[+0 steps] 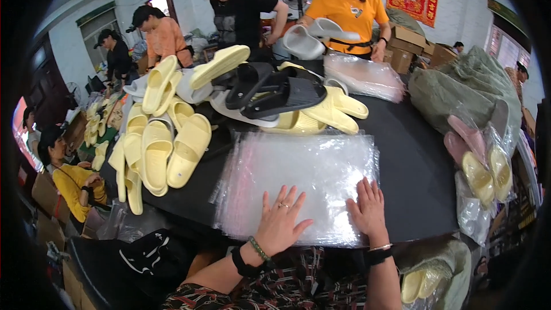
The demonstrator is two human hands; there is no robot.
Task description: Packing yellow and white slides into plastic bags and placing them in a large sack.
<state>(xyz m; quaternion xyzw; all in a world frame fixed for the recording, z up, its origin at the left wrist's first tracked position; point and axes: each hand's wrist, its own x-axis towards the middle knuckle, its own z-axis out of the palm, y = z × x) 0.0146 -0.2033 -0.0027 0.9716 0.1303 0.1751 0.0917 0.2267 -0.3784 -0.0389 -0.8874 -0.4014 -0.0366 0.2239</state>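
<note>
A stack of clear plastic bags [304, 178] lies flat on the black table [407, 166] in front of me. My left hand [280, 221] rests palm down on the stack's near edge, fingers spread, with a ring and a beaded bracelet. My right hand [367, 209] presses flat on the stack's near right corner. Neither hand grips anything. Beyond the bags sits a pile of pale yellow slippers [166, 138] at the left and black slippers [275, 92] at the middle.
Bagged slippers [485, 172] hang off the table's right side beside grey-green sacks [459, 89]. Another heap of clear bags [361, 74] lies at the far side. Several people stand across the table; one in orange holds white slippers [313, 37]. A seated person in yellow [69, 178] is at the left.
</note>
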